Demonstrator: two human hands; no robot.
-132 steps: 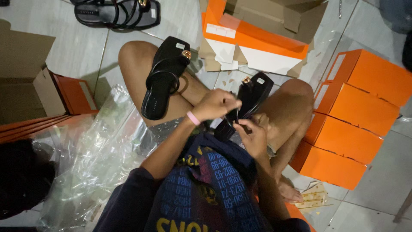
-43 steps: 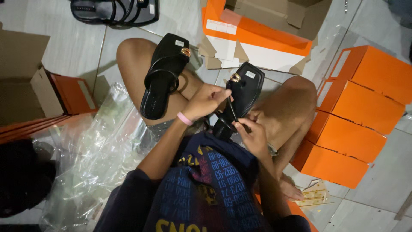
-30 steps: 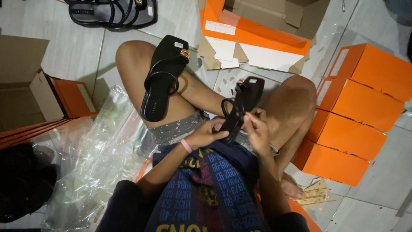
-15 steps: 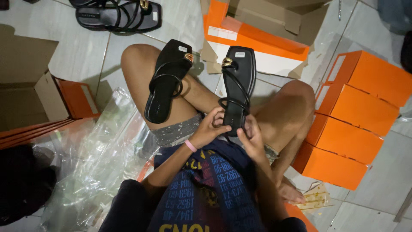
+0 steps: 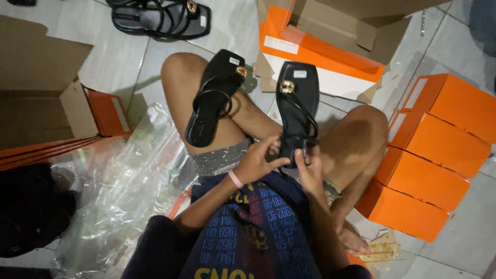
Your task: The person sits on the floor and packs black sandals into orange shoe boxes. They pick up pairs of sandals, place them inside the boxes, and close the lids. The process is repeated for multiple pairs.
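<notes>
**Both hands on the heel of a black sandal**

We see a black flat sandal (image 5: pixel 296 111) with a gold ornament near its square toe, held lengthwise over the lap, toe pointing away from us. Its heel end sits between the two hands, just above the hem of the grey shorts (image 5: pixel 221 159). The left hand (image 5: pixel 257 161), with a pink band at the wrist, closes its fingers on the heel from the left side. The right hand (image 5: pixel 309 170) grips the same end from the right, thumb up against the strap; how tightly it closes we cannot tell.

The matching second sandal (image 5: pixel 214 101) rests loose on the left thigh, sole down, toe slanting up and to the right, well apart from both hands.

Around the crossed legs, a stack of closed orange shoeboxes (image 5: pixel 431 155) stands on the right. An open orange box (image 5: pixel 320 54) with brown card lies beyond the knees. Crumpled clear plastic wrap (image 5: pixel 119 191) spreads on the left, beside a brown carton (image 5: pixel 41 82). A strappy black sandal (image 5: pixel 160 18) lies on the tiled floor (image 5: pixel 227 26) at the top.
</notes>
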